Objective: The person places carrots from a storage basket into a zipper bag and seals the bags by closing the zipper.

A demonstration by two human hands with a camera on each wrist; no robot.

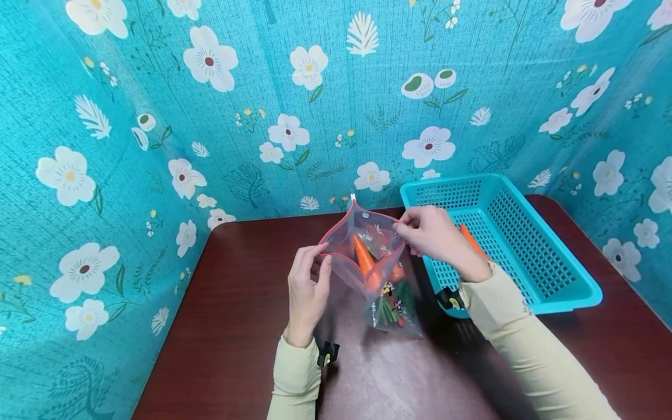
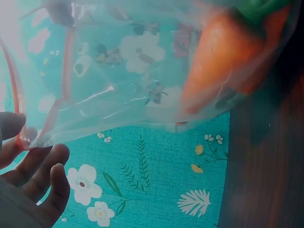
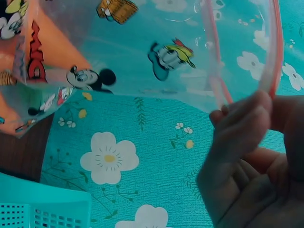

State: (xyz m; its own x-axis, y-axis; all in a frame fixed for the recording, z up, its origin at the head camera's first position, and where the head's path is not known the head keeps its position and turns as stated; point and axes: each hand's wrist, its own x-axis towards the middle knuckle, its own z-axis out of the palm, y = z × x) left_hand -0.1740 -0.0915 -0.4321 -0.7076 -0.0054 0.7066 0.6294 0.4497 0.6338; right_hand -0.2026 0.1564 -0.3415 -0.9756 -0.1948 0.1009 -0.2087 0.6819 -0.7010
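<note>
A clear zip bag (image 1: 343,268) with a red-edged mouth and printed cartoon figures is held up over the table, its mouth spread wide. Inside it are orange carrots (image 1: 364,256) with green tops (image 1: 387,310); in the left wrist view a carrot (image 2: 223,52) shows through the plastic. My left hand (image 1: 307,286) pinches the left edge of the mouth between thumb and fingers. On the opposite side my right hand (image 1: 433,236) pinches the other edge, as the right wrist view shows with the fingers (image 3: 242,128) on the red strip.
To the right stands a turquoise perforated basket (image 1: 569,271), with an orange carrot (image 1: 473,242) in it partly behind my right forearm. The dark reddish-brown table (image 1: 226,326) meets a turquoise flowered cloth (image 1: 236,116) at the back and sides.
</note>
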